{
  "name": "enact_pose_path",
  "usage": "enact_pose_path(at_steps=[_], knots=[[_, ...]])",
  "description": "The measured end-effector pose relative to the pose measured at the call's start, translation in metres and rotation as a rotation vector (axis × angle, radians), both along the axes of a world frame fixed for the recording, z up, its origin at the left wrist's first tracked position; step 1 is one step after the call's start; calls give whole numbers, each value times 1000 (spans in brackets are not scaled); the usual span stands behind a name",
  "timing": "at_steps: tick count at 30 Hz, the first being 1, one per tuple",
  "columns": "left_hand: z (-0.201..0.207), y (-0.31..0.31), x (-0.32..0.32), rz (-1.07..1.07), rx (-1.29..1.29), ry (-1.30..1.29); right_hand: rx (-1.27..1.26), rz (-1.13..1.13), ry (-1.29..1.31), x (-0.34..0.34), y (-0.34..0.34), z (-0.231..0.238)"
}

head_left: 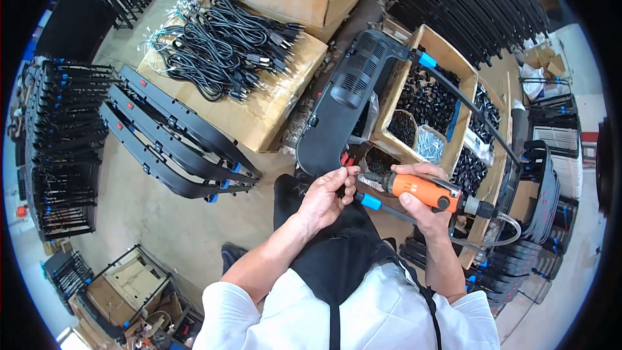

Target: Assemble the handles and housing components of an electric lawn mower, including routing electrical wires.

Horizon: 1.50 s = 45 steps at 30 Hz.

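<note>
My left hand (327,196) pinches the lower edge of a large black curved plastic housing (346,100) with vent slots, held up in front of me. My right hand (424,204) grips an orange pneumatic screwdriver (424,191), whose tip points left toward the housing's lower edge next to my left fingers. An air hose (505,230) runs from the tool's rear. A thin black rod with blue end caps (463,100) extends from the housing to the right.
A cardboard tray (447,52) of black small parts and silver screws stands behind the housing. Bundled black power cords (220,45) lie on a box at left. Curved black frames (175,136) lie on the floor; more are stacked at left and right.
</note>
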State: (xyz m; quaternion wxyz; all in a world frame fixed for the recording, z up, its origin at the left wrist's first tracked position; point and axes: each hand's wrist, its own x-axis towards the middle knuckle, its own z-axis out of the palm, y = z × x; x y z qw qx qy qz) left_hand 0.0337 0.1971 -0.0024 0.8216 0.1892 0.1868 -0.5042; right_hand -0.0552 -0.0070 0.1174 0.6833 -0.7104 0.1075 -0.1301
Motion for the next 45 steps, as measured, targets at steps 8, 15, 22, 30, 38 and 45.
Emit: enact_pose_path(at_steps=[8, 15, 22, 30, 38, 45], knots=[[-2, 13, -55, 16, 239, -152, 48, 21, -48, -52, -1, -14], [5, 19, -67, -82, 299, -123, 23, 3, -19, -82, 20, -28], [-15, 38, -49, -225, 289, -118, 10, -116, -1, -88, 55, -34], [-24, 47, -28, -325, 269, 13, -42, -230, 51, -85, 95, -31], [-29, 49, -16, -469, 214, -42, -35, -342, 100, -83, 116, -29], [-32, 51, -14, -535, 196, -239, -61, -315, 93, -87, 117, -24]])
